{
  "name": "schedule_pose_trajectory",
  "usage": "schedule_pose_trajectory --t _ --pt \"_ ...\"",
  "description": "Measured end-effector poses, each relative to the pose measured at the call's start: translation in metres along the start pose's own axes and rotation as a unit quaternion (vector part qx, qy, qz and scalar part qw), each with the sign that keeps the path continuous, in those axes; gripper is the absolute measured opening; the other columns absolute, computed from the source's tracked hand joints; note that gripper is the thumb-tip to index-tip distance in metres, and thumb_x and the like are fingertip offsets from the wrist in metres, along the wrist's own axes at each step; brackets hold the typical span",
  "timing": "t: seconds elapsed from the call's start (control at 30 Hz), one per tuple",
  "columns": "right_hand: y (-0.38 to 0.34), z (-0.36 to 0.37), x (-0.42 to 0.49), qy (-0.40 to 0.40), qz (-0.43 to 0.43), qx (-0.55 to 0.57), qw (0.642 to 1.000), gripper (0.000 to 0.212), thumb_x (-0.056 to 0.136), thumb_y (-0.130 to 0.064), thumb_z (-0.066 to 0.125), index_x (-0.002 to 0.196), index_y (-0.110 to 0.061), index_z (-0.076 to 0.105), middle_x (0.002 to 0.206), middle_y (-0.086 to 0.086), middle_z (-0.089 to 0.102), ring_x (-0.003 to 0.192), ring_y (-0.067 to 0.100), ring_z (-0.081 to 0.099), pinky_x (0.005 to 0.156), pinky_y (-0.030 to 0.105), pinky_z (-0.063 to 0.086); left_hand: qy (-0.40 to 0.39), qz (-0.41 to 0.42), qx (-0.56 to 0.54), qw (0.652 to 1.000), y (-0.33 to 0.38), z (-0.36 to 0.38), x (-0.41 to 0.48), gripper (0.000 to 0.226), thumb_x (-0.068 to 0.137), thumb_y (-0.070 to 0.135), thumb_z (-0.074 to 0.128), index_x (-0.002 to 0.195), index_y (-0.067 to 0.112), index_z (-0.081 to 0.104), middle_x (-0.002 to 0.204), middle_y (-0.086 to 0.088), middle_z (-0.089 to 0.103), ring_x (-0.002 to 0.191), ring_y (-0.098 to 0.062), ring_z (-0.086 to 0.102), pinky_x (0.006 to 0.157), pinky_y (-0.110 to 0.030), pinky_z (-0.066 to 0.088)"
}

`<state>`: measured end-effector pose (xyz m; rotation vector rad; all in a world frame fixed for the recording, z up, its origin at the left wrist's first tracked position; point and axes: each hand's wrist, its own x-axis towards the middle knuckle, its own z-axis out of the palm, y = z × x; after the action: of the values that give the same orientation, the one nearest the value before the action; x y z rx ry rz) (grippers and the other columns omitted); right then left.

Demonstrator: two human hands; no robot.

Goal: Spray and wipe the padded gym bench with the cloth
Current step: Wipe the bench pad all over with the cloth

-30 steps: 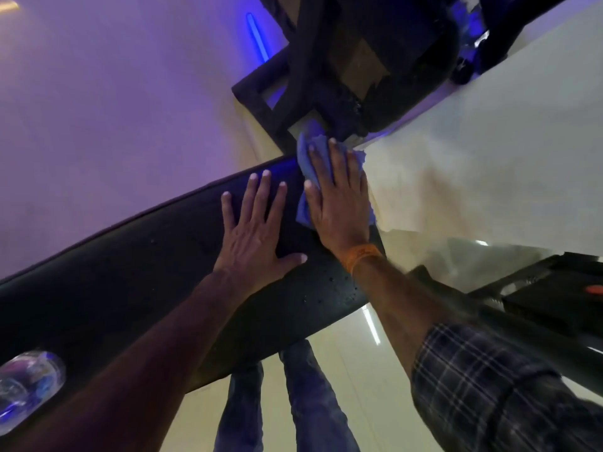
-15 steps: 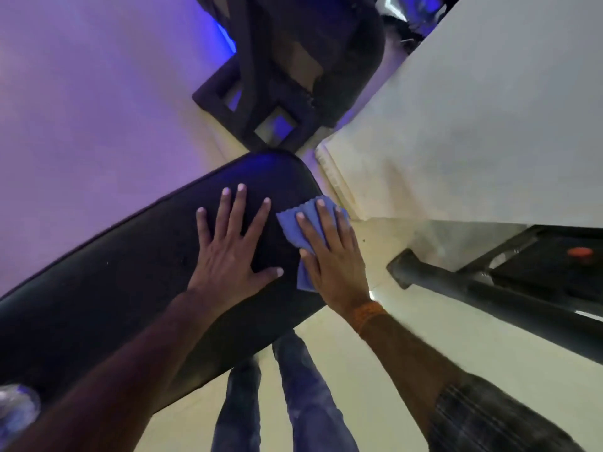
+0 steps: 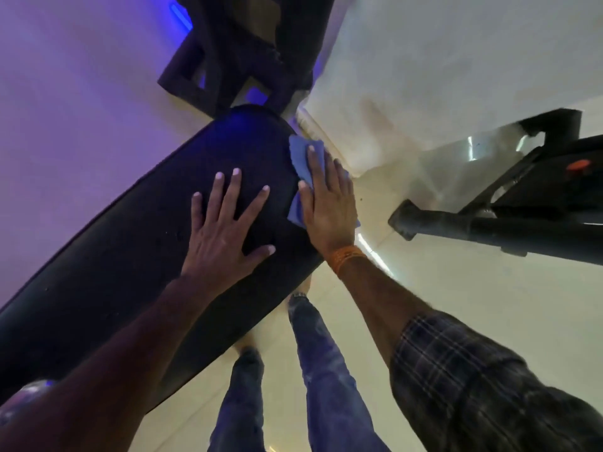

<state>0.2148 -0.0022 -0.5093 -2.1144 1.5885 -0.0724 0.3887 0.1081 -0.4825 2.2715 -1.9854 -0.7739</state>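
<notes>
The black padded bench point(image 3: 137, 256) runs from the lower left up to its rounded end near the middle. My left hand point(image 3: 225, 223) lies flat on the pad with fingers spread, holding nothing. Beside it, my right hand point(image 3: 326, 203) presses the blue cloth point(image 3: 301, 158) against the bench's right edge near the rounded end; most of the cloth is hidden under the palm. A clear spray bottle point(image 3: 23, 399) shows only partly at the lower left, behind my left forearm.
A dark machine frame point(image 3: 228, 60) stands just beyond the bench's end. A black padded bar and gym machine point(image 3: 489, 230) reach in from the right. A white wall point(image 3: 456, 60) rises at the upper right. My legs point(image 3: 313, 370) stand on the glossy floor beside the bench.
My right hand with the cloth slid back toward me along the bench's right edge, then forward again toward the rounded end. My left hand stayed flat on the pad.
</notes>
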Motion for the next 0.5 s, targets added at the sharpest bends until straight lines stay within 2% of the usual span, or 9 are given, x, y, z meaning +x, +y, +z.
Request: schedule_pose_trajectory --t 0.03,0.13,0.2,0.33,0.43,0.5 --pt "-0.004 0.005 -0.018 0.007 0.004 -0.012 1.0 0.059 0.11 -0.036 0.037 0.165 -0.025 0.018 0.173 0.009 0.016 0.161 0.03 0.012 0.13 0.051 0.013 0.001 0.001 -0.002 1.0 -0.001 0.0 -0.001 0.099 0.083 0.065 0.067 0.164 0.036 0.017 0.174 -0.01 -0.001 0.16 -0.035 -0.002 0.123 -0.067 0.01" --pt "-0.008 0.016 -0.083 -0.012 -0.053 -0.034 0.998 0.06 0.111 -0.037 0.039 0.164 -0.028 0.013 0.174 0.003 0.004 0.161 0.024 -0.006 0.131 0.05 0.001 -0.001 0.02 -0.001 1.0 -0.002 0.001 -0.014 0.094 0.086 0.058 0.069 0.163 0.033 0.021 0.174 -0.011 0.001 0.16 -0.035 0.0 0.122 -0.065 0.01" --pt "-0.004 0.015 -0.071 0.009 -0.068 -0.048 0.996 0.058 0.111 -0.038 0.038 0.164 -0.03 0.014 0.174 0.001 0.007 0.161 0.023 -0.005 0.13 0.048 0.002 -0.005 0.038 0.001 0.999 -0.004 0.003 -0.023 0.092 0.088 0.056 0.068 0.163 0.033 0.02 0.174 -0.011 0.0 0.16 -0.035 0.0 0.123 -0.064 0.009" --pt "-0.017 0.03 -0.062 0.089 0.033 -0.046 0.994 0.057 0.11 -0.04 0.035 0.164 -0.029 0.019 0.174 0.005 0.012 0.161 0.033 0.003 0.13 0.048 0.001 -0.012 0.051 0.015 0.999 -0.011 0.012 -0.042 0.087 0.092 0.054 0.062 0.164 0.033 0.018 0.174 -0.01 -0.002 0.16 -0.033 -0.002 0.123 -0.063 0.008" --pt "-0.041 0.052 -0.127 0.074 0.023 -0.016 0.997 0.057 0.111 -0.037 0.037 0.164 -0.028 0.018 0.174 0.005 0.006 0.161 0.033 -0.003 0.13 0.054 0.003 -0.023 0.048 0.017 0.998 -0.011 0.015 -0.059 0.079 0.097 0.045 0.06 0.163 0.032 0.019 0.174 -0.008 -0.005 0.16 -0.031 -0.005 0.124 -0.062 0.006" --pt "-0.036 0.053 -0.133 0.067 0.002 -0.001 0.998 0.056 0.111 -0.035 0.04 0.164 -0.027 0.023 0.174 0.005 0.009 0.161 0.033 -0.001 0.13 0.055 0.006 -0.017 0.05 0.01 0.999 -0.015 0.018 -0.068 0.076 0.098 0.041 0.058 0.163 0.031 0.02 0.174 -0.007 -0.004 0.16 -0.031 -0.005 0.124 -0.061 0.006"
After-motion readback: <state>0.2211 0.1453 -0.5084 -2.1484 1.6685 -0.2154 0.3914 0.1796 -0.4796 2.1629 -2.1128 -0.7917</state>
